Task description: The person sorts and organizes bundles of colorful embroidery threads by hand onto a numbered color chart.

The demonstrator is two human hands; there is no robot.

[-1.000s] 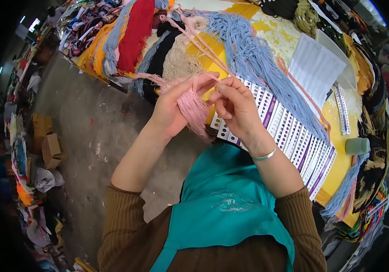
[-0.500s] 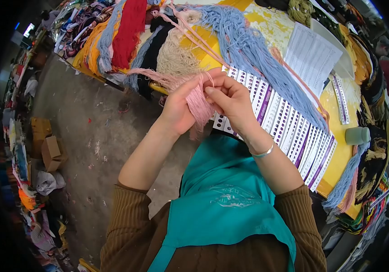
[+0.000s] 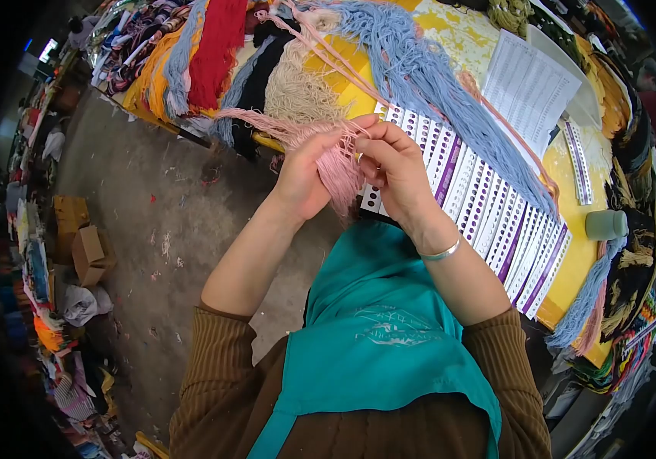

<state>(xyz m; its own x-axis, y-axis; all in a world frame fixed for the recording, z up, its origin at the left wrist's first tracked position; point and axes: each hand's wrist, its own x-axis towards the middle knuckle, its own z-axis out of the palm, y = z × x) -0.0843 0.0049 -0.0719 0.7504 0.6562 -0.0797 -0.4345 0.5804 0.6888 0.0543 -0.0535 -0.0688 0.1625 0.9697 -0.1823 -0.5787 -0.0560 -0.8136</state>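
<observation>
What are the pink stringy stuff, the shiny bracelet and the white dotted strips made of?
Pink strands: soft-looking thread, maybe cotton; they're thin and droop in a loose bundle.
Bracelet: probably smooth, polished metal, since it's silvery and catches light.
White dotted strips: likely smooth card, perhaps plastic; they lie flat with straight edges.

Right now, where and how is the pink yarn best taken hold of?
Probably by the gathered upper part of the pink yarn, from the left, where the left hand holds it: strands bunch together there, while the lower end hangs loose. The right hand occupies the opposite side.
</observation>
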